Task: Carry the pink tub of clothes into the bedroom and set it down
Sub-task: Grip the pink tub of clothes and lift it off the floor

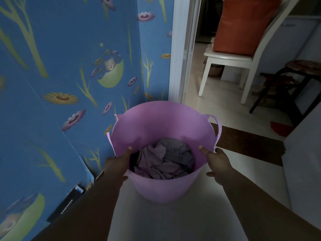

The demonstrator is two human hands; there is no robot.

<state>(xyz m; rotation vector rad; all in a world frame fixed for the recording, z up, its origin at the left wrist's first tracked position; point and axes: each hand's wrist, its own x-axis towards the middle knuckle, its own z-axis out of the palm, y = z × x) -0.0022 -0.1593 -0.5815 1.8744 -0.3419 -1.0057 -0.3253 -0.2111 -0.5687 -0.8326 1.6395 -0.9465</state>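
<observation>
The pink tub [156,122] is in front of me at the middle of the view, round, with a loop handle on each side. Crumpled grey and lilac clothes [165,159] lie in its bottom. My left hand [118,164] grips the tub's left rim, thumb inside. My right hand [217,162] grips the right rim just below the right handle, thumb inside as well. Whether the tub rests on the pale floor or hangs above it I cannot tell.
Blue flowered wallpaper [69,66] covers the wall at the left. A white door frame [180,49] stands ahead, with a dark threshold strip [246,141] on the floor. Beyond are a white chair [231,63] with an orange cushion and a dark stool [295,79]. A black box [66,206] leans low left.
</observation>
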